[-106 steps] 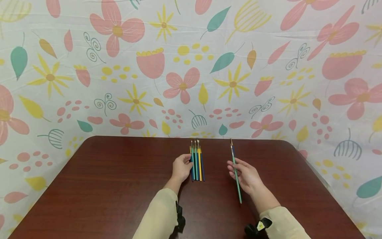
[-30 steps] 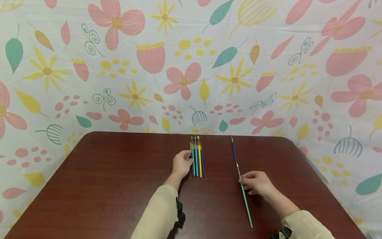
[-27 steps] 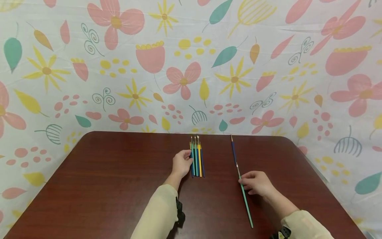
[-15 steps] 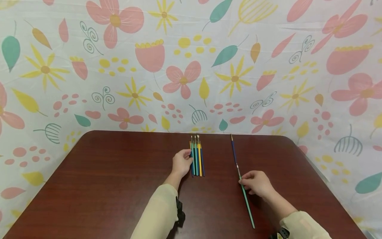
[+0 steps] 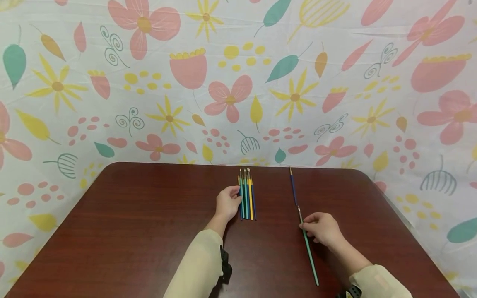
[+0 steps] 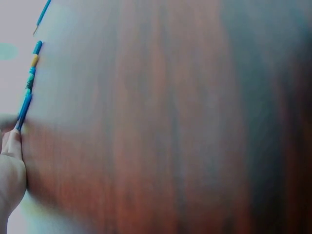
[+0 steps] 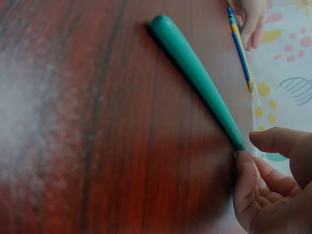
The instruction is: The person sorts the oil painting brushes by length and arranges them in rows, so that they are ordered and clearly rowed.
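In the head view, a row of thin paintbrushes [image 5: 246,198] with blue, teal and yellow handles lies side by side at the far middle of the table. My left hand [image 5: 227,203] rests at the row's left side, its fingertips touching the outermost handle. On the right, a blue paintbrush [image 5: 293,186] lies by itself, bristles toward the far edge. A green paintbrush [image 5: 309,256] lies just below it, roughly in line, tip close to the blue handle's end. My right hand [image 5: 323,228] pinches the green one near its metal collar; the right wrist view shows its rounded handle end [image 7: 163,24].
The brown wooden table [image 5: 149,231] reaches to a white cloth [image 5: 238,62] with flowers and leaves, hanging behind its far edge. Dark wrist straps [image 5: 225,265] sit on the cream sleeves [image 5: 195,265].
Over the earlier frames, my right hand has drawn the green paintbrush toward me from over the blue one and laid it below. In the last second almost nothing moves; my left hand stays by the row.
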`<state>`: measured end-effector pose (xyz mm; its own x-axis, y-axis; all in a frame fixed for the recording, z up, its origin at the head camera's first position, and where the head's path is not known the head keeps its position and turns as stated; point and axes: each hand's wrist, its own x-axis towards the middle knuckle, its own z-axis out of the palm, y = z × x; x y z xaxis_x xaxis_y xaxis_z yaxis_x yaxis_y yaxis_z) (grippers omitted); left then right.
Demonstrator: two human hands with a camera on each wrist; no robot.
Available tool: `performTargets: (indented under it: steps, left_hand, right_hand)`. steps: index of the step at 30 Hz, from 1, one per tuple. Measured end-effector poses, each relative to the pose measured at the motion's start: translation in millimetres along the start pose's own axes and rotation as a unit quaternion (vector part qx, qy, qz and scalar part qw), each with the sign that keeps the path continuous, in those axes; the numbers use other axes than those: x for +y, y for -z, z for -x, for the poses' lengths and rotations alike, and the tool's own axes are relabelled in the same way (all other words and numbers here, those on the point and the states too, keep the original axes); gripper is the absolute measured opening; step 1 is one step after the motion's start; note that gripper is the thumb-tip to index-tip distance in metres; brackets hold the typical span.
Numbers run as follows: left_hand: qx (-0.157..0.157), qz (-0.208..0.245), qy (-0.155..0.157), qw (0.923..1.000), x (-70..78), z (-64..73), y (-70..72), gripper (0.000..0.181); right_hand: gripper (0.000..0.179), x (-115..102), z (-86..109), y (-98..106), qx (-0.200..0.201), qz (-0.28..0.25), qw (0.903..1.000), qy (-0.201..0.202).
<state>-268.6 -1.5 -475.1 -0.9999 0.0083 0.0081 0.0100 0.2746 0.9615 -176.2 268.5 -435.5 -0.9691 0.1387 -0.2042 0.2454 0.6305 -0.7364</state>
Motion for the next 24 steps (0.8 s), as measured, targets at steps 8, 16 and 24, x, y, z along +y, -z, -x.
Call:
performTargets:
  steps: [8,16,24]
  left_hand:
    - [-0.001,-0.005,0.004,1.0,0.5,0.7,1.1,0.034]
    - [-0.001,0.001,-0.004,1.0,0.5,-0.9,-0.2,0.033]
    - [-0.002,0.002,-0.003,1.0,-2.1,0.8,0.8,0.034]
  right_hand:
    - [0.03,0.6,-0.9,3.9,0.008,0.003,1.0,0.003]
    - [0.031,4.3,-2.0,5.2,0.007,-0.008,0.9999,-0.001]
    - [0.032,5.0,-2.4,3.9,0.007,-0.008,0.9999,0.005]
